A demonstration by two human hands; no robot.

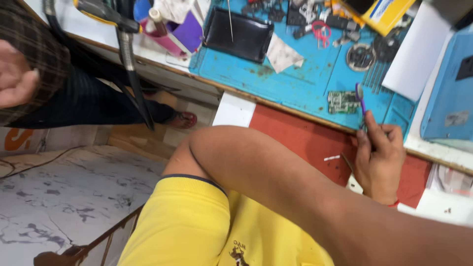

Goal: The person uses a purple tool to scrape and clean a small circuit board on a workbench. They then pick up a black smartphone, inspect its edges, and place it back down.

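Observation:
My right hand (379,160) rests at the near edge of the blue work mat (305,83), closed around a purple brush (361,98) whose head points up beside a small green circuit board (343,102). A thin metal tool (348,161) sticks out under the thumb. My left arm (276,177), in a yellow sleeve, is raised across the view with the elbow forward; its hand lies outside the picture.
The mat holds a black tray (239,34), pink scissors (321,33), a round metal part (360,56) and several small tools. A white sheet (419,54) lies at right. Another person's hand (15,79) and sandalled foot (183,119) are at left, beside a lamp arm (130,64).

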